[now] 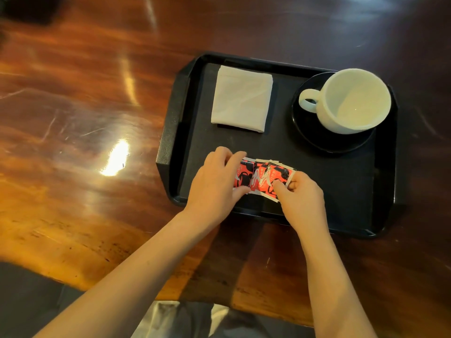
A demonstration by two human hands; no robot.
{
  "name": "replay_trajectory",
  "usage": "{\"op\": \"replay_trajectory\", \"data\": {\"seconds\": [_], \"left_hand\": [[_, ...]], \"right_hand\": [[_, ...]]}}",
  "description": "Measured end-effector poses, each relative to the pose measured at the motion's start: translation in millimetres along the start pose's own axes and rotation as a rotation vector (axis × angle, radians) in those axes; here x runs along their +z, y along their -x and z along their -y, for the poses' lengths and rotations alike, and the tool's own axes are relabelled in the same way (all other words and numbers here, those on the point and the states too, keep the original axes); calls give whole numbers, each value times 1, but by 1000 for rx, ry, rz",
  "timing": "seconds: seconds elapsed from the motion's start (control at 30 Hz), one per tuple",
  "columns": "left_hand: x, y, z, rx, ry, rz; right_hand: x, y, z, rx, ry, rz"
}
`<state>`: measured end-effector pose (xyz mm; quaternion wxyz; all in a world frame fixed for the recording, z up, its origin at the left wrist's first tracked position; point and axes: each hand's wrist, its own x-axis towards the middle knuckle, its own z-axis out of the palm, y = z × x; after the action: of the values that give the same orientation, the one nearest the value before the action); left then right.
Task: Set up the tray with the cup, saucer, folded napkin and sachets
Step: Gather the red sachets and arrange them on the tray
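Observation:
A black tray [175, 123] lies on the wooden table. At its far left rests a folded white napkin [241, 101]. At its far right a white cup [351, 101], empty, stands on a black saucer [314, 135], handle pointing left. Near the tray's front edge lie red-and-black sachets [262, 178], fanned side by side. My left hand [217, 181] pinches their left end between thumb and fingers. My right hand [302, 198] pinches their right end, fingertips curled on the rightmost sachet.
The glossy brown table [85, 130] stretches to the left and behind the tray, with bright light reflections. Its front edge runs just below the tray. A dark object [29, 8] sits at the far left corner.

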<state>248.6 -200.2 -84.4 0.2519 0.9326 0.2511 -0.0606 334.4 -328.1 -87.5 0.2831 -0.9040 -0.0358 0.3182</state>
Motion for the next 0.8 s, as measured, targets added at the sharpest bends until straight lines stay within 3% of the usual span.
{"op": "replay_trajectory", "data": {"seconds": [0.47,0.63,0.8], "left_hand": [[5,-1,15,104,40,33],[5,-7,8,187,-87,31],[7,-12,5,161,-64,77]], "right_hand": [[2,1,1,-34,38,61],[5,0,3,-38,101,48],[4,3,-1,-124,119,-71]]}}
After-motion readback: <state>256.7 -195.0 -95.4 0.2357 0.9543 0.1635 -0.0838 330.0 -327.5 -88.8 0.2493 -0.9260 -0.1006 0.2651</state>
